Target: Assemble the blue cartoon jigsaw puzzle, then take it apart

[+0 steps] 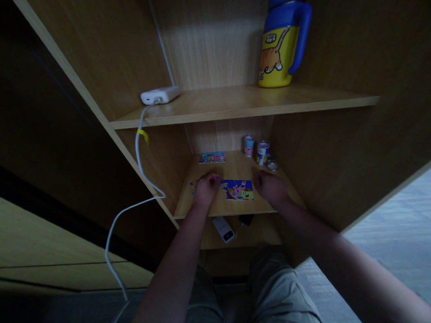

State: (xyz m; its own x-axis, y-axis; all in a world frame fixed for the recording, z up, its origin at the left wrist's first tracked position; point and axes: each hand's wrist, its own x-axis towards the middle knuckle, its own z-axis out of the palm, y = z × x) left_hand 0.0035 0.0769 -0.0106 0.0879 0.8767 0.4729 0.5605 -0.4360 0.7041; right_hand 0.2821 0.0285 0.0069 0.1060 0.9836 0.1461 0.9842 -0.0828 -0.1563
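Blue, rectangular, card-like jigsaw with pink and yellow cartoon figures (pixel 239 190), lying flat near the open front of the pale wooden shelf (pixel 220 208), between left hand (pixel 207 184) and right hand (pixel 272 189). Both grips curled, fingertips drawn in; impossible to tell whether clamped on a piece.

Could split or skid if bumped at either end, or slip over the front edge if drawn forward. Small multicoloured pieces (pixel 193 188) beside left hand, partly hidden, easy to scatter with a careless wrist. In such dim light, easy to misread.

Behind right hand, small pink-and-blue can (pixel 248 146), small blue-and-white can (pixel 262 153) and round silvery lid (pixel 272 165), liable to topple or slide from a backward reach. Flat, bright printed card (pixel 212 157) at back left. Overhead, pale wooden upper shelf (pixel 219 102), limiting headroom; white cable (pixel 137 154) looping down left, liable to snag on a wide sweep.
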